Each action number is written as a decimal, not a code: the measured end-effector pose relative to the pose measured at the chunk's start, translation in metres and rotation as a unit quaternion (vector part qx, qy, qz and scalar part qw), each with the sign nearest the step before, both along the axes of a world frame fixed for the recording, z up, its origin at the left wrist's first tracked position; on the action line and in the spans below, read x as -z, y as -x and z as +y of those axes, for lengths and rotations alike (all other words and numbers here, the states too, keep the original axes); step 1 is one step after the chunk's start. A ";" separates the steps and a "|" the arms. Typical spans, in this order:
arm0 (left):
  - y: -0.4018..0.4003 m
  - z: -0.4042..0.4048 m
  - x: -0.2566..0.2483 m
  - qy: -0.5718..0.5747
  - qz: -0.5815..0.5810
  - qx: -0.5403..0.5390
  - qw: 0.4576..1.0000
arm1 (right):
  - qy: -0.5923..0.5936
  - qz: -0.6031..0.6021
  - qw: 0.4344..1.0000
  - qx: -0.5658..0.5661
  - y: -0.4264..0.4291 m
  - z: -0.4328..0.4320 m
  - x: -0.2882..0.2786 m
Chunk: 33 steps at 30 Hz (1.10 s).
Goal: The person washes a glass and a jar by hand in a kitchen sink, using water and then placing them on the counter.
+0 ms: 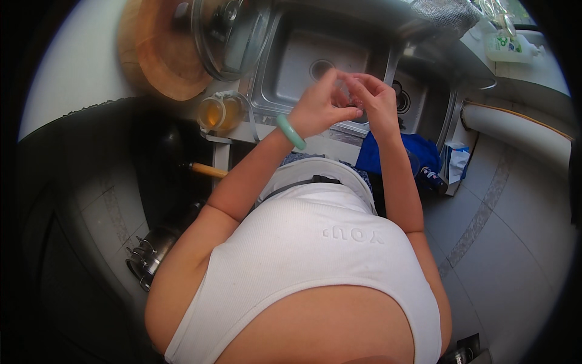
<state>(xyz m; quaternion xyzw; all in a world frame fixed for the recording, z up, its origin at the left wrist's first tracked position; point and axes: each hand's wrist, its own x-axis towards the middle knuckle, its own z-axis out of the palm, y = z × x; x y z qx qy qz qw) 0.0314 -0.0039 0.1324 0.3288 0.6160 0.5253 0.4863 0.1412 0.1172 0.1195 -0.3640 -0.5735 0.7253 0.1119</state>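
Both of my hands meet over the double-bowl stainless steel sink (pixel 291 59), near its divider and front rim. My left hand (pixel 316 107), below a pale green bangle (pixel 291 132), curls its thumb and fingers around a small clear object (pixel 352 98). From the other side, my right hand (pixel 379 98) grips the same object with bent fingers. The object looks see-through, with a dark spot low on it; fingers cover most of it, so its kind cannot be told. Below my right wrist, a blue cloth (pixel 370 154) lies at the counter's front edge.
Left of the sink are a round wooden chopping board (pixel 175 68), a glass lid (pixel 213 50) and a clear jug (pixel 232 111) with amber liquid. A soap bottle (pixel 507 48) lies at the back right. A tissue pack (pixel 456 161) sits on the right front corner.
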 end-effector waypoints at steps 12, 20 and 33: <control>-0.002 0.008 -0.003 -0.033 0.036 -0.036 0.998 | -0.022 0.039 0.999 -0.012 0.003 -0.001 -0.011; -0.002 0.010 -0.005 -0.045 0.019 -0.040 0.998 | 0.023 0.087 0.996 -0.026 -0.001 0.010 -0.012; 0.011 0.005 0.009 -0.118 -0.075 0.061 0.988 | 0.183 0.061 0.981 -0.035 -0.011 0.025 -0.016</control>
